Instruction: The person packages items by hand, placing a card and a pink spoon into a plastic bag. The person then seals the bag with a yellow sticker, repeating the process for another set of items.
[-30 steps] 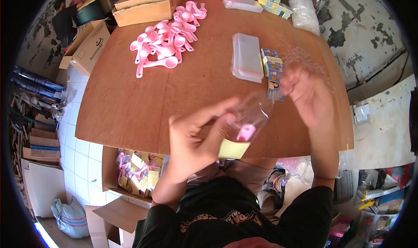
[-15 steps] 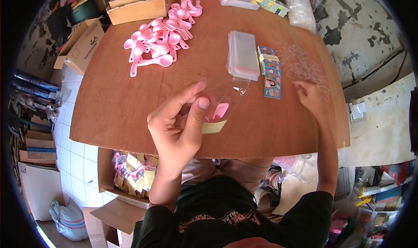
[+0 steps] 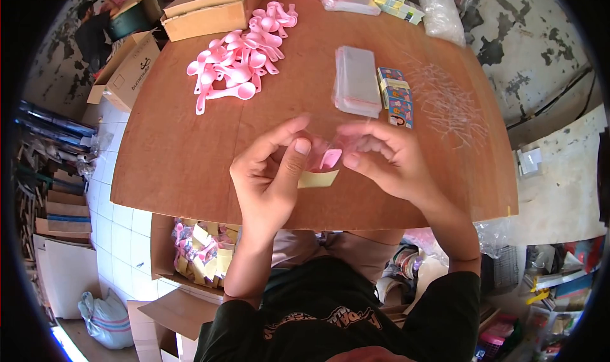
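Observation:
My left hand (image 3: 270, 171) pinches the top of a clear plastic bag, which holds a pink spoon (image 3: 330, 158) and a pale yellow card (image 3: 318, 180). Close to the bag's right side is my right hand (image 3: 387, 162), its fingers curled and partly blurred; whether they hold a thin tie is too small to tell. Beyond the hands lie a stack of clear bags (image 3: 357, 81) and a banded stack of blue printed cards (image 3: 395, 95). Thin clear ties (image 3: 451, 105) are scattered to the right. A heap of pink spoons (image 3: 238, 60) lies at the back left.
The brown table (image 3: 184, 159) has a cardboard box (image 3: 210, 13) at its back left edge. Below its front edge, an open carton (image 3: 164, 254) holds filled packets (image 3: 204, 248). Plastic-wrapped packs (image 3: 349, 4) lie at the back. Part of another person (image 3: 93, 38) shows at the far left.
My right hand has moved left from the scattered ties to the bag. My left hand still grips the bag. The view has shifted slightly.

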Available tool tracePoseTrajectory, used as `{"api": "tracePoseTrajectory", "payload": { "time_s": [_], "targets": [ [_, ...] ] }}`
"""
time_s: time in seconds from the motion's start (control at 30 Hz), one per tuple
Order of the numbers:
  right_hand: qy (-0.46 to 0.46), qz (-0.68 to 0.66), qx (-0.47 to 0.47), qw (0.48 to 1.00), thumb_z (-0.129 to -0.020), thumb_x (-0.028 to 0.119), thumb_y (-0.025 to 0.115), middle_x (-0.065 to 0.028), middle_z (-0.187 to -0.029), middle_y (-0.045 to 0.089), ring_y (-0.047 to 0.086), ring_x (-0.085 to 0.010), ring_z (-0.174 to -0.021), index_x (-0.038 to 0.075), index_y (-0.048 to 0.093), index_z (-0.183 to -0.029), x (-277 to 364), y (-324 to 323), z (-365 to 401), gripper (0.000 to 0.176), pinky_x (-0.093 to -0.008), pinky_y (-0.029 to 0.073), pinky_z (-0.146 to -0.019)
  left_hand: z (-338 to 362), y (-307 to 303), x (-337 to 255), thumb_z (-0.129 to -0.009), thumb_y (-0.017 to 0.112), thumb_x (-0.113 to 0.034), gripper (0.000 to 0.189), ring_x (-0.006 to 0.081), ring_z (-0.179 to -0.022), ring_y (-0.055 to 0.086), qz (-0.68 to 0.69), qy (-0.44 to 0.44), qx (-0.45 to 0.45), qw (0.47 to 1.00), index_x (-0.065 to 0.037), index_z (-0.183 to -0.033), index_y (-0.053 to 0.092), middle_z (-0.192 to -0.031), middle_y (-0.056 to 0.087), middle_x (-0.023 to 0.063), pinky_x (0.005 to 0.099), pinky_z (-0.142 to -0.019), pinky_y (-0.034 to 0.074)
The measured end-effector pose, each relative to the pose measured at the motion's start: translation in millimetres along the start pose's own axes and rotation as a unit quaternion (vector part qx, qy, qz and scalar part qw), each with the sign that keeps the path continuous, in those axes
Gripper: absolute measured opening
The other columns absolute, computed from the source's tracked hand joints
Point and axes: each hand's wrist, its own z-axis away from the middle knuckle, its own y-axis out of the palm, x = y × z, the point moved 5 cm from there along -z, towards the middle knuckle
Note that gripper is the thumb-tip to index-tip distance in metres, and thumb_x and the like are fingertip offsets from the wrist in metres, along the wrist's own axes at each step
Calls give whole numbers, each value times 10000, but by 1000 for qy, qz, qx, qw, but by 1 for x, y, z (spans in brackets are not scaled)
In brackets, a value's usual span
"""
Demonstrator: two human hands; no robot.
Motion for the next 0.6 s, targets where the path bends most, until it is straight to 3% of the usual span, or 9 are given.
{"api": "tracePoseTrajectory", "payload": {
  "time_s": [0.17, 0.23, 0.33, 0.43, 0.53, 0.6],
  "targets": [
    [40, -74, -3, 996, -895, 70, 627, -87, -955, 677, 645, -114, -873, -56, 629, -1041, -17, 18, -3, 193, -242, 518, -765, -2, -18, 11, -904, 589, -8, 247, 134, -859, 640, 47, -3, -6, 999, 55, -1143, 594, -917, 674, 109, 270, -764, 526],
    [38, -83, -7, 996, -903, 63, 615, -90, -949, 676, 644, -114, -879, -61, 632, -1024, -22, 22, -3, 174, -239, 518, -771, -2, -21, 18, -901, 591, -3, 239, 139, -868, 637, 106, -65, 14, 992, 62, -1131, 590, -933, 673, 111, 273, -770, 524],
    [49, -109, -24, 993, -901, 57, 616, -107, -949, 673, 647, -127, -879, -71, 624, -1010, -28, 23, -4, 169, -246, 523, -776, -1, -30, 30, -898, 596, -6, 215, 140, -858, 638, 26, -68, 44, 996, 69, -1099, 597, -926, 674, 110, 272, -762, 526],
    [21, -140, -24, 990, -901, 47, 613, -116, -954, 668, 647, -125, -878, -75, 618, -1004, -21, 24, -8, 160, -245, 528, -762, -1, -31, 32, -893, 611, -17, 179, 131, -851, 638, 21, -61, 43, 997, 60, -1054, 619, -916, 678, 106, 264, -752, 524],
    [58, -125, -4, 990, -907, 33, 595, -98, -975, 641, 633, -147, -913, -52, 591, -1024, -25, 23, -11, 145, -274, 528, -802, -2, -29, 31, -889, 624, -27, 159, 123, -819, 641, 7, -60, 39, 997, 54, -1025, 635, -888, 682, 98, 254, -725, 525],
    [64, -124, -5, 990, -901, 33, 602, -95, -963, 638, 637, -143, -874, -46, 592, -991, -28, 21, -11, 120, -284, 536, -757, -2, -28, 31, -887, 631, -33, 151, 119, -801, 642, -2, -59, 36, 998, 50, -1012, 643, -873, 684, 94, 249, -709, 525]
  ]
}}
